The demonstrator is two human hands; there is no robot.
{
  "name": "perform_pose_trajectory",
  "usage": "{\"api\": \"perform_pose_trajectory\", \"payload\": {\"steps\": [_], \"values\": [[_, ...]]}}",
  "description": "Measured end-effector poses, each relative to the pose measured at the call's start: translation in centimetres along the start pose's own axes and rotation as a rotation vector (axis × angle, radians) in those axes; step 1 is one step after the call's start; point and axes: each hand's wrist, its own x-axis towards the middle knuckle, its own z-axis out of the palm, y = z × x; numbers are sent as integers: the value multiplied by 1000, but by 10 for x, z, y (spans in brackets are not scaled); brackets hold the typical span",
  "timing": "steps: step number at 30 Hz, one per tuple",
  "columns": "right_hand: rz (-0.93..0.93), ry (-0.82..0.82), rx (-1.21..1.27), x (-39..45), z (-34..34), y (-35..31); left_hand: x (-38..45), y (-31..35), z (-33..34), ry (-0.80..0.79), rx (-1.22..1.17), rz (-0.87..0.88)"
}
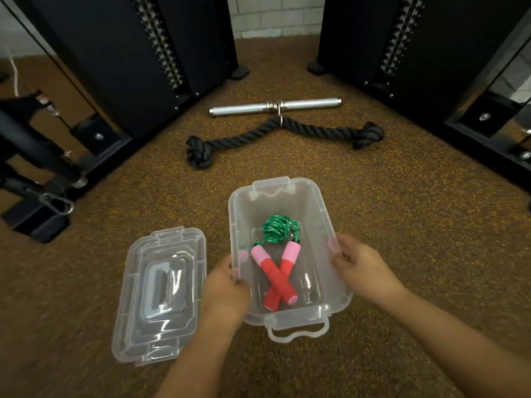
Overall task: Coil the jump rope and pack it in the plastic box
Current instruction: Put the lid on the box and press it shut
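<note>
Speckled floor (402,254); plastic box (324,214) wall blurs both hands' fingertips (334,248).

The brown speckled floor (402,254) holds a clear plastic box (324,214), its lid (161,294) beside it, a thick black rope (284,136), and a silver bar (275,106).

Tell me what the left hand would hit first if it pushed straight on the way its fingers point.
The left hand already grips the plastic box wall; pushing on, it would probably meet the red handles inside, though depth is unclear.
</note>
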Motion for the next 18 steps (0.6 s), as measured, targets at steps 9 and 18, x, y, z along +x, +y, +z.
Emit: {"api": "perform_pose_trajectory", "payload": {"steps": [9,18], "values": [[24,4,-20,-8,12,-4,0,-14,-5,-5,37,9],[-214,115,-178,-9,14,-73,35,-38,-95,-242,405,123]]}}
